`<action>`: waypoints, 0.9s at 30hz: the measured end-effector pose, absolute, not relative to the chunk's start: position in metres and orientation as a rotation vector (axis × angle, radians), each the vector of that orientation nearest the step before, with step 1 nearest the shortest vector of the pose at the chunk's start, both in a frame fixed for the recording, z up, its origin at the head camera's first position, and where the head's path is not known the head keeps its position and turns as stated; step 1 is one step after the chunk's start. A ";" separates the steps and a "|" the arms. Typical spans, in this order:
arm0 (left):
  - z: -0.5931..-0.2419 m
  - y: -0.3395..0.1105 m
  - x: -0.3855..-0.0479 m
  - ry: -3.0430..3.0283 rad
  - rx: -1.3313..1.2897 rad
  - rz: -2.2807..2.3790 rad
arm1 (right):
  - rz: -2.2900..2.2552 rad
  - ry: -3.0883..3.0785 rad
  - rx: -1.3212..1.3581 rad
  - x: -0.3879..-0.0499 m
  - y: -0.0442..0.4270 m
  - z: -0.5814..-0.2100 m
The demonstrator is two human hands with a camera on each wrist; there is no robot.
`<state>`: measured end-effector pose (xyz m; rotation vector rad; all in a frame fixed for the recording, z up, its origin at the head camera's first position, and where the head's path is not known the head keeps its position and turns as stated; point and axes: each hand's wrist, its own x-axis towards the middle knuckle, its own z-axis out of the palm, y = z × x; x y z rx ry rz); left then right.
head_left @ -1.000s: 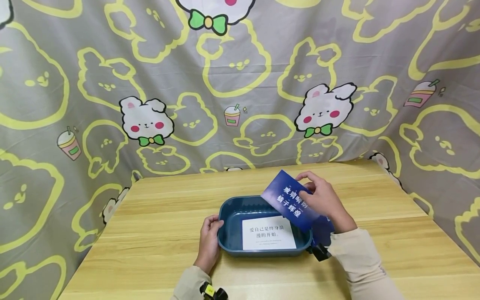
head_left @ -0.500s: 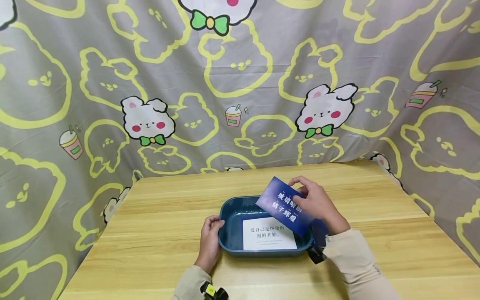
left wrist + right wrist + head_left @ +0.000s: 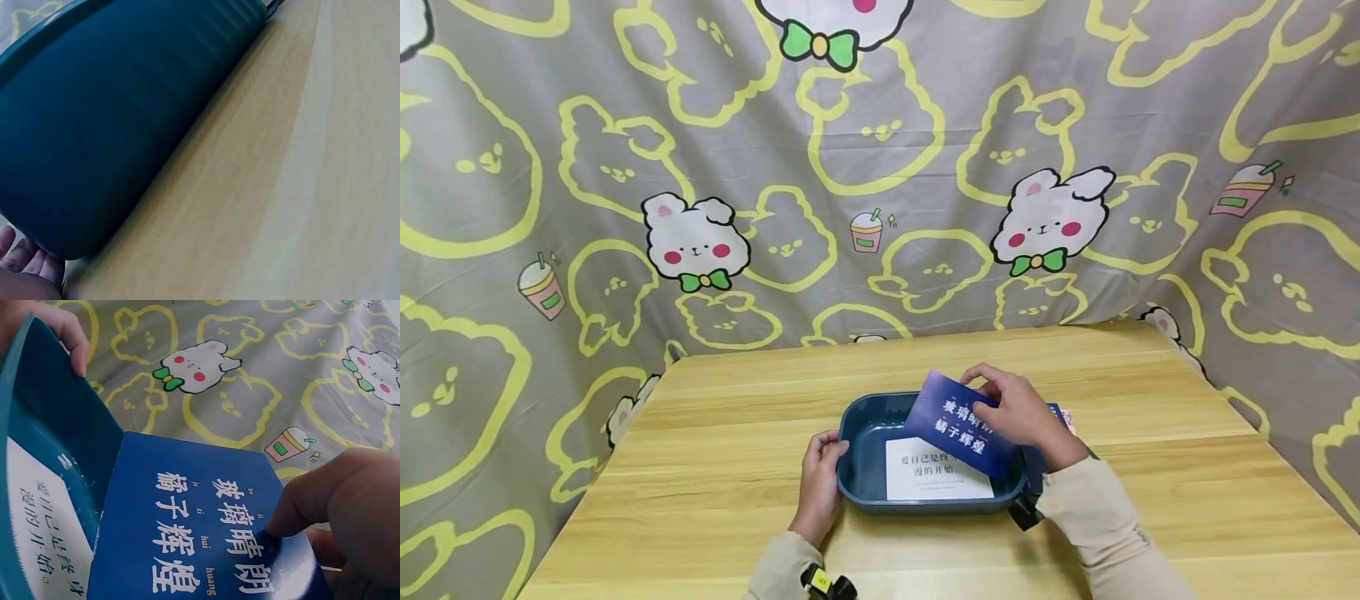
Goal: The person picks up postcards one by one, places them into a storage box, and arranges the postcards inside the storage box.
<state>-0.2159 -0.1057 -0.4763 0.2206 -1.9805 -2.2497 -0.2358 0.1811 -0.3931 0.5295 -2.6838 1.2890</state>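
Note:
In the head view a dark teal plastic tray [image 3: 925, 506] stands on the table. My left hand [image 3: 822, 479] grips its left end, the thumb over the rim and fingers against the outer wall [image 3: 125, 112]. Inside lies a white card [image 3: 917, 485] with printed text, a blue edge showing beside it. My right hand [image 3: 1017, 410] pinches a blue card [image 3: 928, 423] with white lettering between thumb and fingers. That card is tilted over the tray's right part and covers some of the white card. In the right wrist view the lettered face of the blue card [image 3: 137, 487] fills the middle.
More blue printed material [image 3: 1058, 412] is partly visible behind my right wrist, right of the tray; its shape is mostly hidden. A grey curtain [image 3: 880, 283] with yellow outlines and rabbits hangs behind the wooden table [image 3: 715, 467].
My right hand has moved left and a little toward me, carrying the blue card further over the tray. The left hand and the tray have stayed put.

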 end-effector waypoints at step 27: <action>-0.475 -0.106 -0.215 -1.967 0.199 -2.249 | 1.151 -2.839 0.882 -0.237 0.163 -0.410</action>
